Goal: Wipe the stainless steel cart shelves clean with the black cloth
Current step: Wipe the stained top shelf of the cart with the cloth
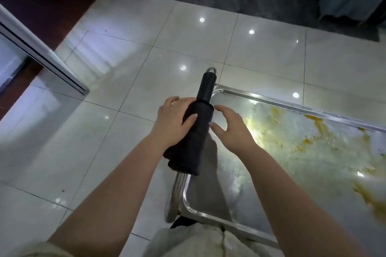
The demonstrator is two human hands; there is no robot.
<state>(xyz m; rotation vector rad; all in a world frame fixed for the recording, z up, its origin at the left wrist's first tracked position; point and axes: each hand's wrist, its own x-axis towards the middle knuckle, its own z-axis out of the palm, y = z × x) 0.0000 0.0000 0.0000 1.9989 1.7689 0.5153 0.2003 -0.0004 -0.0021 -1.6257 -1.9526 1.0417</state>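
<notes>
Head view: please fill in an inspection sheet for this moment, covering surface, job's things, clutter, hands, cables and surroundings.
Surface: steel cart shelf, streaked with yellow-orange smears and a pale film; not yet wiped.
Job's things: black cloth wrapped over the cart's black handle, off the shelf.
Clutter: nothing seen.
Hands: left hand grips the black cloth on the handle; right hand open beside it, contact unclear.
Cables: nothing seen.
Surroundings: glossy tile floor, white frame at left.
</notes>
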